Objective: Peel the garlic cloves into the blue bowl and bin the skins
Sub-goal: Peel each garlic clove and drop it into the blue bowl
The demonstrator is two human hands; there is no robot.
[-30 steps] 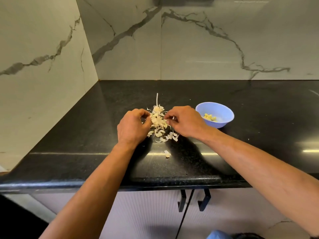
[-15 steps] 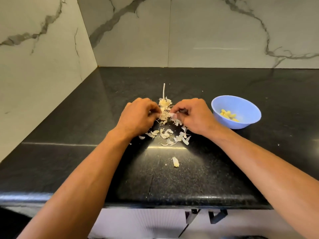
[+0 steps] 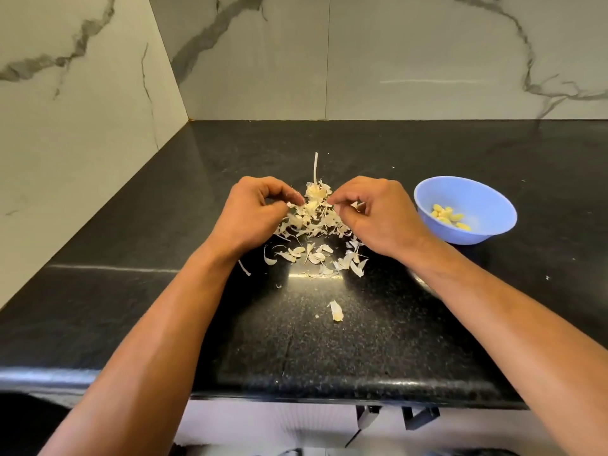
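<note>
A heap of pale garlic skins (image 3: pixel 312 222) lies on the black counter (image 3: pixel 329 350), with a thin dry stem (image 3: pixel 316 167) sticking out at its far side. My left hand (image 3: pixel 255 213) sits at the heap's left edge, fingers curled, fingertips pinching skins. My right hand (image 3: pixel 378 215) sits at the right edge, fingers curled around bits of skin. The blue bowl (image 3: pixel 487 199) stands just right of my right hand and holds several peeled yellow cloves (image 3: pixel 449 216). One loose skin (image 3: pixel 336 311) lies apart, nearer the front edge.
Marble-patterned walls close the counter at the left and back. More scattered skins (image 3: pixel 316 256) lie in front of the heap. The counter's front edge (image 3: pixel 296 388) runs below my forearms, with dark cabinet handles (image 3: pixel 408 416) under it.
The view has tilted down and come closer. Both hands stay at the heap, gathering skins; the pile between them looks more bunched together than before.
</note>
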